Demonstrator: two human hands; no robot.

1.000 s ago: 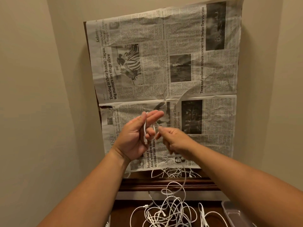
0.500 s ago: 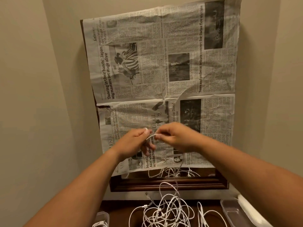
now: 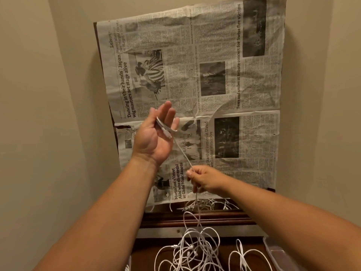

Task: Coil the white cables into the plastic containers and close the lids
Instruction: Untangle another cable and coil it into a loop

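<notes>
Your cable (image 3: 183, 153) is thin, light and limp, with a smooth white sheath that probably slides easily, so a loop will likely hold only under tension. Its plug end lies across the nearly straight fingers of your left hand (image 3: 154, 137), raised before the newspaper (image 3: 254, 85); whether the thumb clamps it I cannot tell. Your right hand (image 3: 207, 180) pinches the strand lower down, fingers curled round it, and the rest drops into the tangled pile (image 3: 195, 251) on the dark wood top (image 3: 143, 251). Grip just behind the stiff plug. A clear, hard-walled container (image 3: 277, 253) sits lower right.
</notes>
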